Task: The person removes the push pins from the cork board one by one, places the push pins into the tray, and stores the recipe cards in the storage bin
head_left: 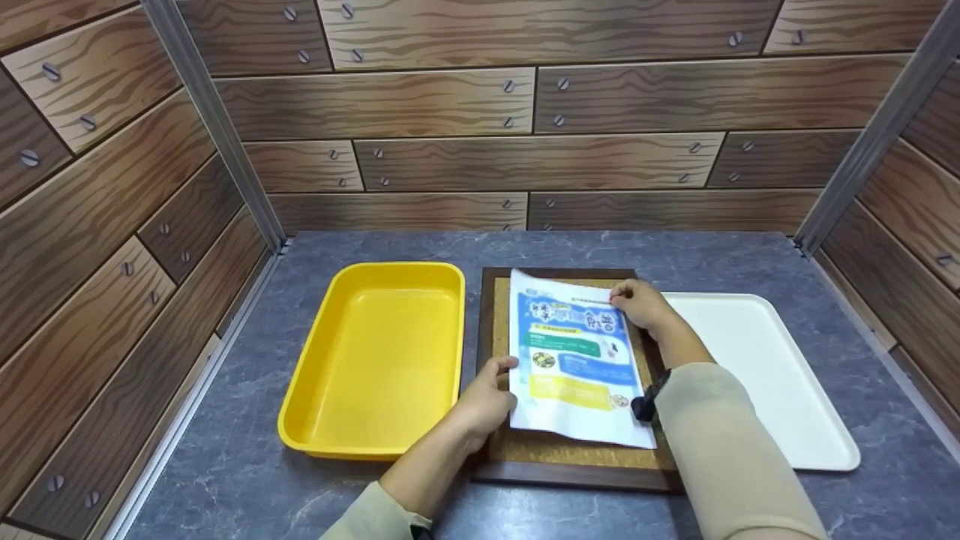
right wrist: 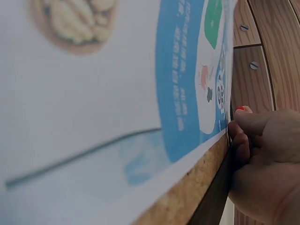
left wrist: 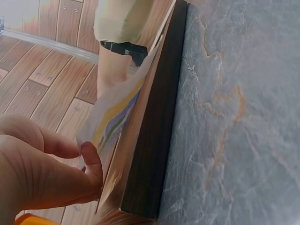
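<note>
A printed paper poster (head_left: 581, 367) with blue, green and yellow panels lies over a cork board (head_left: 577, 452) in a dark wooden frame. My left hand (head_left: 484, 405) is at the poster's left edge, pinching it between thumb and fingers; in the left wrist view the sheet (left wrist: 110, 112) bows up from the board there. At the top right corner, my right hand (head_left: 643, 304) pinches a small red push pin (head_left: 613, 298) against the paper. The red head (right wrist: 241, 108) shows at the fingertips in the right wrist view; the pin's point is hidden.
Left of the board stands a deep yellow tray (head_left: 375, 367). On the right lies a flat white tray (head_left: 757, 375), partly behind my right forearm. Wood-patterned walls (head_left: 450, 105) enclose the grey marbled table (head_left: 225, 465) at the back and sides.
</note>
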The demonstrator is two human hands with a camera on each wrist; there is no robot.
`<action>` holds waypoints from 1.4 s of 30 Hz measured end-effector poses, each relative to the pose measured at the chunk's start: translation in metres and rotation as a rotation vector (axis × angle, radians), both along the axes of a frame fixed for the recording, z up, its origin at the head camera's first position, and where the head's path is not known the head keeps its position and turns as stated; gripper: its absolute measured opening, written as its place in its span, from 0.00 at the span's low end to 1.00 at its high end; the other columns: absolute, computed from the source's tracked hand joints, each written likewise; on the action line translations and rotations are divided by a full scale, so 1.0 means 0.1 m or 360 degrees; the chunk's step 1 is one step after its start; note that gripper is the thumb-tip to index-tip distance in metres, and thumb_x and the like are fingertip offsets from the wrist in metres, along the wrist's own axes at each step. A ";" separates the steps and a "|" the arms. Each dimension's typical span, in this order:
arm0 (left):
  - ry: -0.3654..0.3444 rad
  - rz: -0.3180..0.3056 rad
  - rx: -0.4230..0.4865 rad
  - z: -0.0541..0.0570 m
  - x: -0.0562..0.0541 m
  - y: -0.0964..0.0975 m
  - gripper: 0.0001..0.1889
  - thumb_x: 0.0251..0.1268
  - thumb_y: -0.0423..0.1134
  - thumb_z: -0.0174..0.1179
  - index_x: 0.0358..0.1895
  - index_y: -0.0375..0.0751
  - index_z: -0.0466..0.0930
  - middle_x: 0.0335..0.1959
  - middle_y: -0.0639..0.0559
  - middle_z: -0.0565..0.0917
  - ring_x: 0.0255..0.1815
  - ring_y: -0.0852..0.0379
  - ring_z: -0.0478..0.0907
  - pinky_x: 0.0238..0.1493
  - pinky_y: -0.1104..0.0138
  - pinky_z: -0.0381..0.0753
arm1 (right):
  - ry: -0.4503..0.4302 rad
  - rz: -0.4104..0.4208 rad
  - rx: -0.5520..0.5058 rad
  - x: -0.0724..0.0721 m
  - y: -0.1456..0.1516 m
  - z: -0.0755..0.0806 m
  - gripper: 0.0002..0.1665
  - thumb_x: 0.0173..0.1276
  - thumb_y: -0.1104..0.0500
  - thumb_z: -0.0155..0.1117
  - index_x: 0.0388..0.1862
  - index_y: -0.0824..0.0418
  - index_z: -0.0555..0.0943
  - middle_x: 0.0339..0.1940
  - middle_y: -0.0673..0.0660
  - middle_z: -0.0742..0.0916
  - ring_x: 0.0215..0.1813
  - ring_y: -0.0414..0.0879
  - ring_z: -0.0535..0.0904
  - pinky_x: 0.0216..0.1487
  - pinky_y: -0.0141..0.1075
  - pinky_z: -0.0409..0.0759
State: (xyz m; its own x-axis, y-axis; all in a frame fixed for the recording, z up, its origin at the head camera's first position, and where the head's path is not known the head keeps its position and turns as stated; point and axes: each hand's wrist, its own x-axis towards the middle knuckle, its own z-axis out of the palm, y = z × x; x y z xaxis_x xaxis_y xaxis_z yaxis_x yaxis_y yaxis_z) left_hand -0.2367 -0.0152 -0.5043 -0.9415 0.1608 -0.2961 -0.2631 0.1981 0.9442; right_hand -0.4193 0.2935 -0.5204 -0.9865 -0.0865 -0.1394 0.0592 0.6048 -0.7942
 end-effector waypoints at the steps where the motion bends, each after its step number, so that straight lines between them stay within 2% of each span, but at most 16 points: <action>1: 0.0002 -0.0006 0.0003 0.00 0.00 0.00 0.35 0.67 0.21 0.51 0.78 0.42 0.67 0.78 0.33 0.71 0.70 0.42 0.76 0.71 0.51 0.79 | -0.0008 -0.0005 -0.0024 0.00 0.01 0.00 0.10 0.86 0.62 0.55 0.55 0.68 0.77 0.63 0.69 0.79 0.64 0.61 0.73 0.68 0.51 0.71; 6: 0.0024 -0.0035 -0.0003 0.03 0.01 -0.01 0.34 0.68 0.22 0.54 0.78 0.42 0.68 0.78 0.35 0.72 0.64 0.45 0.76 0.58 0.61 0.80 | 0.0015 -0.0047 -0.0074 0.00 0.07 -0.01 0.10 0.86 0.60 0.57 0.55 0.66 0.78 0.56 0.63 0.81 0.58 0.55 0.74 0.59 0.42 0.73; 10: 0.0062 -0.0046 -0.0023 0.06 0.01 -0.01 0.33 0.68 0.22 0.55 0.77 0.41 0.69 0.81 0.37 0.69 0.63 0.44 0.74 0.56 0.62 0.77 | 0.0046 -0.0132 -0.0113 0.00 0.10 -0.02 0.10 0.85 0.60 0.59 0.55 0.66 0.80 0.49 0.55 0.82 0.51 0.49 0.75 0.54 0.37 0.73; 12: 0.0078 -0.0057 -0.0019 0.09 0.01 -0.01 0.33 0.68 0.22 0.55 0.77 0.41 0.70 0.81 0.37 0.68 0.60 0.46 0.74 0.53 0.63 0.76 | 0.0049 -0.0159 -0.0134 0.00 0.11 -0.02 0.11 0.85 0.60 0.60 0.57 0.66 0.81 0.47 0.53 0.83 0.50 0.47 0.75 0.52 0.36 0.73; 14: 0.0089 -0.0075 -0.0011 0.11 0.02 -0.01 0.32 0.69 0.22 0.55 0.77 0.41 0.69 0.82 0.37 0.67 0.47 0.50 0.75 0.44 0.66 0.74 | 0.0039 -0.0172 -0.0142 0.01 0.11 -0.02 0.12 0.85 0.59 0.60 0.58 0.66 0.81 0.47 0.52 0.84 0.49 0.46 0.76 0.52 0.35 0.74; 17: 0.0099 -0.0113 -0.0011 0.15 0.03 -0.03 0.32 0.72 0.23 0.54 0.78 0.41 0.68 0.82 0.37 0.67 0.28 0.58 0.67 0.31 0.70 0.66 | 0.0012 -0.0157 -0.0154 0.01 0.12 -0.02 0.15 0.85 0.58 0.59 0.61 0.66 0.80 0.47 0.52 0.85 0.50 0.45 0.78 0.52 0.36 0.76; 19: 0.0119 -0.0137 -0.0023 0.17 0.03 -0.04 0.32 0.73 0.24 0.54 0.79 0.41 0.67 0.81 0.38 0.68 0.22 0.61 0.61 0.27 0.72 0.62 | 0.0005 -0.0149 -0.0179 0.02 0.13 -0.02 0.16 0.85 0.58 0.59 0.63 0.66 0.80 0.48 0.51 0.86 0.50 0.44 0.79 0.53 0.35 0.77; 20: 0.0127 -0.0149 -0.0028 0.18 0.04 -0.06 0.31 0.74 0.24 0.54 0.79 0.41 0.67 0.80 0.38 0.68 0.21 0.61 0.61 0.26 0.72 0.62 | 0.0000 -0.0145 -0.0205 0.03 0.14 -0.02 0.17 0.85 0.58 0.59 0.64 0.67 0.80 0.48 0.51 0.87 0.50 0.44 0.80 0.54 0.35 0.77; 23: 0.0154 -0.0175 -0.0033 0.23 0.04 -0.10 0.31 0.75 0.25 0.55 0.80 0.41 0.67 0.77 0.40 0.71 0.22 0.62 0.64 0.26 0.72 0.64 | -0.0008 -0.0165 -0.0298 0.05 0.15 -0.02 0.19 0.84 0.59 0.61 0.66 0.68 0.81 0.46 0.47 0.88 0.50 0.41 0.81 0.55 0.33 0.79; 27: 0.0183 -0.0214 -0.0006 0.29 0.02 -0.19 0.32 0.74 0.23 0.56 0.80 0.38 0.66 0.60 0.37 0.82 0.27 0.58 0.72 0.29 0.70 0.70 | 0.0001 -0.0225 -0.0447 0.09 0.16 -0.03 0.21 0.81 0.59 0.65 0.67 0.70 0.82 0.40 0.40 0.89 0.46 0.37 0.84 0.51 0.30 0.82; 30: 0.0173 -0.0225 -0.0024 0.33 0.00 -0.27 0.32 0.73 0.24 0.58 0.79 0.38 0.67 0.49 0.37 0.85 0.32 0.55 0.78 0.36 0.66 0.77 | 0.0018 -0.0245 -0.0559 0.12 0.17 -0.03 0.23 0.80 0.61 0.66 0.68 0.72 0.81 0.39 0.41 0.90 0.43 0.35 0.85 0.49 0.28 0.84; 33: 0.0137 -0.0210 -0.0073 0.36 -0.03 -0.37 0.32 0.73 0.26 0.62 0.79 0.43 0.70 0.56 0.39 0.84 0.40 0.53 0.84 0.48 0.60 0.85 | 0.0010 -0.0245 -0.0632 0.14 0.18 -0.04 0.24 0.79 0.63 0.67 0.68 0.73 0.81 0.40 0.42 0.91 0.43 0.33 0.85 0.49 0.28 0.84; 37: 0.0106 -0.0210 -0.0142 0.38 -0.06 -0.49 0.32 0.71 0.28 0.68 0.76 0.48 0.74 0.70 0.41 0.79 0.51 0.49 0.88 0.59 0.53 0.88 | 0.0027 -0.0217 -0.0644 0.18 0.19 -0.01 0.24 0.78 0.63 0.68 0.68 0.72 0.80 0.42 0.44 0.91 0.43 0.32 0.84 0.50 0.28 0.84; 40: 0.0106 -0.0230 -0.0188 0.39 -0.07 -0.55 0.32 0.69 0.30 0.71 0.75 0.49 0.75 0.75 0.42 0.76 0.51 0.49 0.87 0.58 0.52 0.88 | 0.0063 -0.0205 -0.0641 0.22 0.20 0.00 0.21 0.78 0.64 0.68 0.65 0.73 0.82 0.41 0.46 0.90 0.42 0.33 0.84 0.50 0.27 0.85; 42: 0.0109 -0.0247 -0.0205 0.39 -0.06 -0.57 0.32 0.68 0.31 0.73 0.75 0.49 0.76 0.74 0.42 0.77 0.51 0.49 0.87 0.57 0.53 0.88 | 0.0071 -0.0200 -0.0636 0.24 0.21 0.02 0.20 0.77 0.66 0.68 0.64 0.74 0.82 0.40 0.47 0.90 0.42 0.33 0.84 0.50 0.27 0.86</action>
State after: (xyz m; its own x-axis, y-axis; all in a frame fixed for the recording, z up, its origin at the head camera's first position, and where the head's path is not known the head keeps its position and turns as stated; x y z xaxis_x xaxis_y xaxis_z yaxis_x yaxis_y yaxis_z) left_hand -0.2432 -0.0719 -0.4652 -0.9271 0.2703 -0.2595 -0.1559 0.3516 0.9231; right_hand -0.3949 0.3141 -0.5184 -0.9971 -0.0036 -0.0763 0.0732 0.2388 -0.9683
